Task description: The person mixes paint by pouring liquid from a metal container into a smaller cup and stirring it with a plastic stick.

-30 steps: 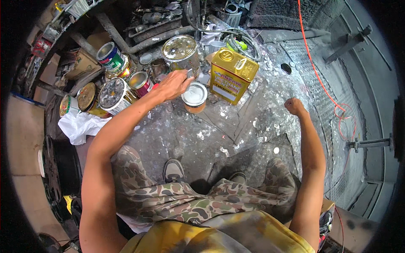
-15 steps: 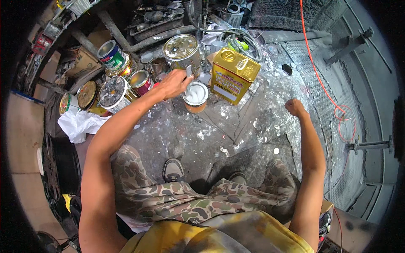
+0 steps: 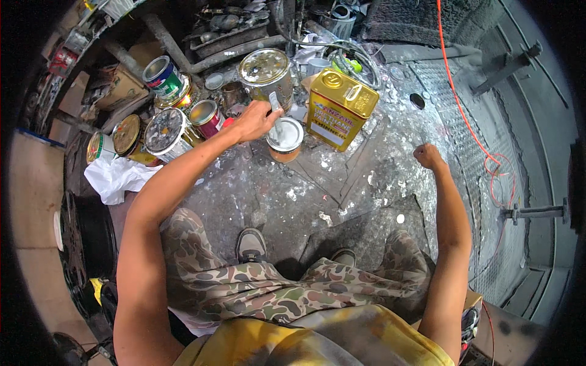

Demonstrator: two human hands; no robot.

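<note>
My left hand (image 3: 259,120) is closed around a flat grey paint stirrer (image 3: 274,100). The stirrer's upper end sticks out above my fingers, and its lower end dips into white paint at the left side of a small open can (image 3: 285,155). Just right of that can stands a gold rectangular thinner tin (image 3: 337,122), its cap on. Off to the right, my right hand (image 3: 430,156) is curled into a fist over the floor, with nothing visible in it.
A large paint-spattered can (image 3: 264,68) stands behind the small one. Several paint cans, including a magenta one (image 3: 206,119), crowd the left beside white crumpled plastic (image 3: 116,182). An orange hose (image 3: 450,79) runs down the right side. Dark sheeting (image 3: 293,207) with paint spots covers the floor.
My left hand has shifted slightly right and tilted the stirrer, so its lower part now shows in the white paint. My right fist has stayed in place.
</note>
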